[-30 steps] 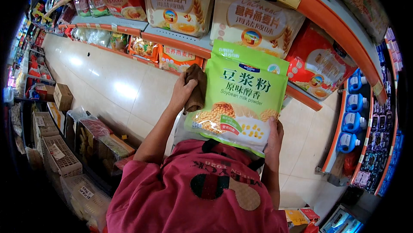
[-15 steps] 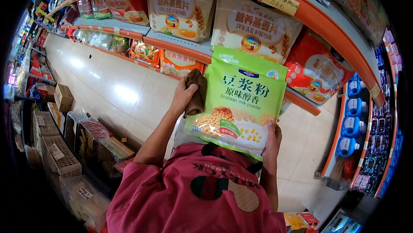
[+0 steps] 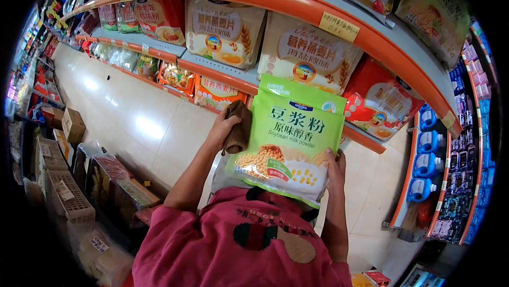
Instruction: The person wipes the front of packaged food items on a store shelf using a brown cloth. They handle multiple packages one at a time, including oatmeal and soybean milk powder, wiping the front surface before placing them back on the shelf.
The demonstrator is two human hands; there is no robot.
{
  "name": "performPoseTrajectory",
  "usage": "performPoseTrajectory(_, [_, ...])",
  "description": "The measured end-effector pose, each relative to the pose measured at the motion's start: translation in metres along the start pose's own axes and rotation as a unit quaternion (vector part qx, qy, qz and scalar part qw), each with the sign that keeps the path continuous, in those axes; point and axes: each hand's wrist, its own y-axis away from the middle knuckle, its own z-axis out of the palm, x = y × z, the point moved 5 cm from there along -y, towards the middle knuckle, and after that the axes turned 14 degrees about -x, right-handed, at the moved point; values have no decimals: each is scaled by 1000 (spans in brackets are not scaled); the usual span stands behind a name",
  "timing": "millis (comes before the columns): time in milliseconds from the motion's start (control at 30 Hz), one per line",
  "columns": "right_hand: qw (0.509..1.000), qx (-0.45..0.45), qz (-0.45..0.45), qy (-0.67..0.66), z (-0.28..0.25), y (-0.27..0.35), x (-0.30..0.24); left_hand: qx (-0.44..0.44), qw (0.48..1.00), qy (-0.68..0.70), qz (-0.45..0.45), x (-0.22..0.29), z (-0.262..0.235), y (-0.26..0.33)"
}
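Note:
A large green bag of powder [image 3: 289, 138] with pictured soybeans stands upright in front of my chest. My right hand [image 3: 335, 168] grips its lower right edge from behind. My left hand [image 3: 225, 130] is at the bag's left edge and clutches a crumpled brown cloth [image 3: 238, 128] pressed against the bag. Just behind the bag runs an orange-edged shelf [image 3: 212, 75] of cereal bags, among them a cream-coloured one [image 3: 305, 56] and a red one [image 3: 374, 104].
Orange shelves curve overhead with more packets. Blue detergent bottles [image 3: 427, 154] fill a rack at the right. Cardboard boxes [image 3: 71, 125], white plastic baskets [image 3: 66, 194] and wrapped goods line the left of the glossy tiled aisle [image 3: 143, 122].
The green bag has shifted slightly lower and to the right. Both hands keep their hold, and the cloth stays at the bag's left edge.

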Motion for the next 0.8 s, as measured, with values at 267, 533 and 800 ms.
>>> performPoseTrajectory(267, [993,-67,64,-76,-9,-42,30,-10,997,79,-6,-13,-5,-5])
performPoseTrajectory(533, [987,-86,86,-104,7,-36,10,33,997,76,-2,-10,3,-7])
performPoseTrajectory(800, [991,-61,4,-122,5,-23,18,34,995,88,10,-1,9,3])
